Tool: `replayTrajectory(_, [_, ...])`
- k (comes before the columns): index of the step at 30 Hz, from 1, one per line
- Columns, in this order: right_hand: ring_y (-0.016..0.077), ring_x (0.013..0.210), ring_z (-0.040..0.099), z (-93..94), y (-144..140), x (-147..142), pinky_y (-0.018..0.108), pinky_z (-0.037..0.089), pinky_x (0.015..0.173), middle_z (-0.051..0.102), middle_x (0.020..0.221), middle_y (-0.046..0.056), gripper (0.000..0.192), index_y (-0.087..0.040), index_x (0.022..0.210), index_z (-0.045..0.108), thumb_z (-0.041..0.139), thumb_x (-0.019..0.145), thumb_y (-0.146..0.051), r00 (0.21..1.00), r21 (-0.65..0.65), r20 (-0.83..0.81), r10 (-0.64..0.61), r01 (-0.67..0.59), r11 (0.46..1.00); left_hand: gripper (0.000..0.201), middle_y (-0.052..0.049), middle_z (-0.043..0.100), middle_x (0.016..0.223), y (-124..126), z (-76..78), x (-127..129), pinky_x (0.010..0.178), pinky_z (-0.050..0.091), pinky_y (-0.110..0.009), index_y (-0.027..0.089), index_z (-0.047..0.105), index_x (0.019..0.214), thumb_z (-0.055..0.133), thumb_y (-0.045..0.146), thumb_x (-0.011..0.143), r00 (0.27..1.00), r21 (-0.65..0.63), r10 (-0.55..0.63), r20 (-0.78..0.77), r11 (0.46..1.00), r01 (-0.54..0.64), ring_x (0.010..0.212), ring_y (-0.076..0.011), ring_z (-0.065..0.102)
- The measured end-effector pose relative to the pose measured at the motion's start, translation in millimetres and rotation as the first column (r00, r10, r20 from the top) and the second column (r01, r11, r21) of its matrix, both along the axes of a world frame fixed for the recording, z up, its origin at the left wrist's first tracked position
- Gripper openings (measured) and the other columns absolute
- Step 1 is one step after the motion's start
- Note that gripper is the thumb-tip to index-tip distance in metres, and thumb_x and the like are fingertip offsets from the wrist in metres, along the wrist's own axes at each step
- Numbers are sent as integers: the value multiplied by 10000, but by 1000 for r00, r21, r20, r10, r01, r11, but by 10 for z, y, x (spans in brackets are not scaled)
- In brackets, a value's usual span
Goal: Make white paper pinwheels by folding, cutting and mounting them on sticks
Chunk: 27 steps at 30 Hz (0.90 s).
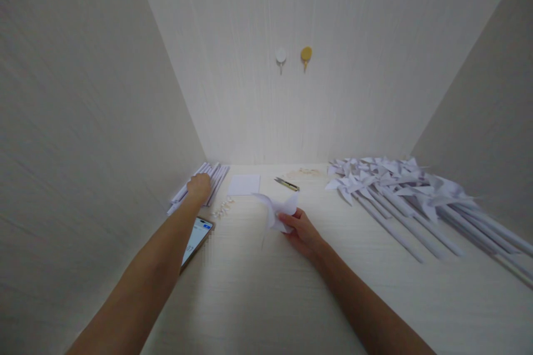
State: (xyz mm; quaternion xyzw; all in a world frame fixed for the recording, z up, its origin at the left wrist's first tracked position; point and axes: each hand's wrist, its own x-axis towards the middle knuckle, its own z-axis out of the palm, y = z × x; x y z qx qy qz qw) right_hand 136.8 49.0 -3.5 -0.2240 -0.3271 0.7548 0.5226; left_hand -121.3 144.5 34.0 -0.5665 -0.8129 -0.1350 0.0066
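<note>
Grip of the right hand [303, 230]: thumb and fingers are closing off any gap around a white paper blade piece [275, 212], pinching it at its near right edge. The piece is flaring outward in loose wings; no stick is showing on it, so I am judging it as part-made. Whether its corners are being held together at the centre, I cannot tell.

Just beyond that grip, thread snips [290, 184] are lying on the counter [258, 299]. Beyond and left of it, white square paper [244, 184] is lying flat; how many sheets, I cannot tell. Left of it, small white bits [224, 208] are lying scattered.

Farther left, the left grip [199, 187] is resting on a bundle of rolled white sticks [219, 176], fingers curled; whether it is gripping one is not showing. Several sticks are lying there without blades. A phone [195, 239] is lying on the near side of the left grip, partly under the forearm.

Beyond the snips, thin tan bits [308, 171] are lying near the wall. Well to the right of the right grip, a large heap of pinwheels on sticks [391, 169] is lying, heads toward the wall. Judgement: those are counting as done; the held piece, the bare sticks and the square paper are making up what is left.
</note>
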Motion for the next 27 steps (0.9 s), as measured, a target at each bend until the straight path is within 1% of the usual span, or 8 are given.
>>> replayTrajectory(5, [121,595,571,12,1,43,260,447,621,656,629,-28,190,-203,625,622,735,473,-182,998,-70,-49,-38,34,997,325,-61,543,1064,33,265,209,759,470,-391,132,519,1055,489,328,798,941,37,-101,324,995,94,919,-213,543])
replayTrajectory(9, [123,604,567,-8,16,122,255,464,599,649,648,-39,202,-228,648,617,729,486,-182,981,-214,-136,-139,108,971,160,-92,631,875,-148,305,623,738,492,-255,93,567,907,447,118,803,749,103,-258,610,963,248,800,-138,601])
replayTrajectory(10, [121,599,566,-17,20,139,253,467,594,646,642,-39,199,-225,651,618,727,491,-180,974,-247,-153,-165,124,961,156,-80,635,857,-229,271,734,739,491,-226,106,558,898,444,85,793,658,137,-298,691,948,286,781,-113,604])
replayTrajectory(12, [113,589,565,-38,28,163,244,472,591,641,627,-41,183,-217,647,614,723,507,-177,965,-281,-176,-195,141,949,175,-73,631,828,-410,166,937,760,484,-217,104,536,861,470,4,733,125,233,-281,952,925,301,754,-94,608])
replayTrajectory(13, [109,591,568,-48,30,171,241,475,598,644,631,-42,176,-215,650,612,721,517,-178,963,-278,-183,-197,142,950,204,-54,627,787,-500,104,1023,749,481,-204,108,525,848,500,-23,694,-53,234,-229,972,923,305,721,-83,609])
replayTrajectory(15, [107,605,576,-68,33,177,237,478,609,652,648,-45,167,-214,661,608,716,535,-187,964,-243,-190,-186,137,960,320,-21,617,717,-667,-17,1156,709,484,-211,123,502,898,582,-23,624,-234,233,-160,959,914,331,681,-93,616])
replayTrajectory(20, [111,590,572,-114,45,188,243,474,579,647,623,-44,164,-203,661,605,719,546,-229,975,-166,-176,-133,104,981,539,20,602,660,-940,-207,1290,604,480,-251,162,485,958,726,56,487,-236,212,-104,966,843,495,571,-108,603])
replayTrajectory(27, [95,603,573,-153,54,204,244,469,624,640,629,-65,156,-222,661,595,714,566,-256,985,-137,-111,-135,120,983,518,23,590,704,-1043,-365,1273,582,477,-264,169,514,904,743,84,447,-179,246,-183,967,851,464,540,-83,559])
